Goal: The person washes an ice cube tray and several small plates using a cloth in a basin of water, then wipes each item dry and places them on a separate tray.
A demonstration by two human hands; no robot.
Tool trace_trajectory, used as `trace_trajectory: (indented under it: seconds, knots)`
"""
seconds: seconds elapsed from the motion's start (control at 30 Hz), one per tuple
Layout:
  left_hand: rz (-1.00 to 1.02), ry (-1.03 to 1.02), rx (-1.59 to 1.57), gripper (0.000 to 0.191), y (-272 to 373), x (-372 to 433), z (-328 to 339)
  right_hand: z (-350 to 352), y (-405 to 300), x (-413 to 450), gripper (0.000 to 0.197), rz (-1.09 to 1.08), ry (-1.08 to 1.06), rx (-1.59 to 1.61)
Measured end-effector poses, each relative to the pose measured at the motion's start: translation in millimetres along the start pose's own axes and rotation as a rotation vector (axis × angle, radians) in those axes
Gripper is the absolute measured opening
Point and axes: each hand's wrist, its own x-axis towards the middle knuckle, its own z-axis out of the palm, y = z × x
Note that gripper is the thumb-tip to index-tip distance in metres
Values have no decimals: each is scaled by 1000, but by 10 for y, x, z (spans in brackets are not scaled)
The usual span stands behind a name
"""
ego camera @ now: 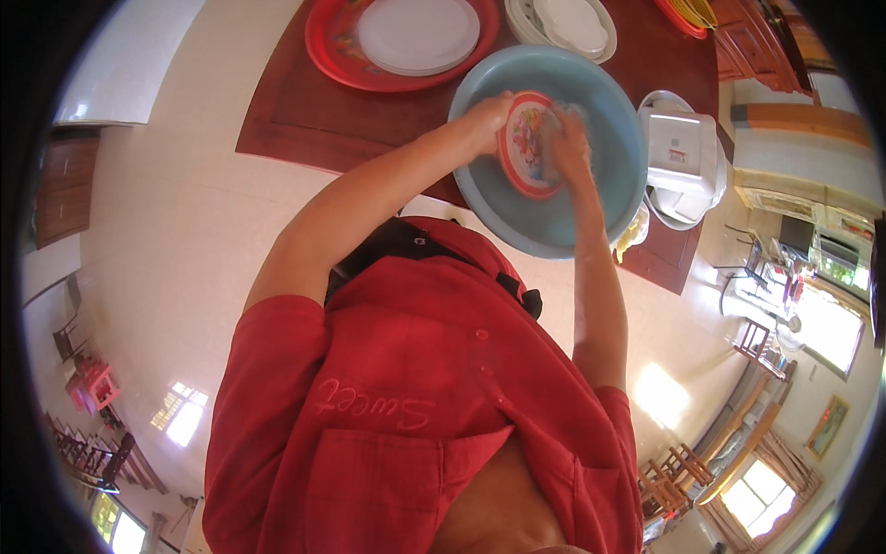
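Note:
A large light-blue plastic basin (484, 197) stands on a dark red wooden table (332, 131). Over its inside, my left hand (493, 121) grips the rim of a white plate with a red edge and a flower print (527, 142), which is tilted. My right hand (573, 149) presses something pale and blurred, perhaps a cloth or sponge, against the plate's face. How much water the basin holds cannot be told.
Beyond the basin, a red tray (325, 41) holds stacked white plates (419, 34); more white dishes (574, 28) lie beside it. White containers (682, 156) rest in a stack at the basin's right. A yellow-and-white item (631, 235) lies near its lower right rim.

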Motion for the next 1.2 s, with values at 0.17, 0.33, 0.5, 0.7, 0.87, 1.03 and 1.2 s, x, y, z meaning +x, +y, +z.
trace_trajectory:
  seconds: [0.17,0.33,0.5,0.7,0.87,1.03,1.2]
  knots:
    - [49,-54,-4,43,-38,43,-24,122,-175,39,36,-277,44,-82]
    - [-4,103,-150,32,-45,108,-124,-50,-553,-332,35,-610,7,-7]
    - [124,360,-18,29,-56,126,-108,-365,-536,-828,39,-416,-232,75]
    - [170,280,-35,35,-84,154,-131,-298,184,-612,37,-263,-150,-139]
    - [160,110,3,40,-21,-16,128,-119,307,-227,33,-117,-50,-221]
    - [90,-40,-21,44,-52,151,-71,-56,-254,71,37,-118,-56,29]
    - [252,-115,216,41,-123,278,-378,56,-691,-34,30,-467,9,58]
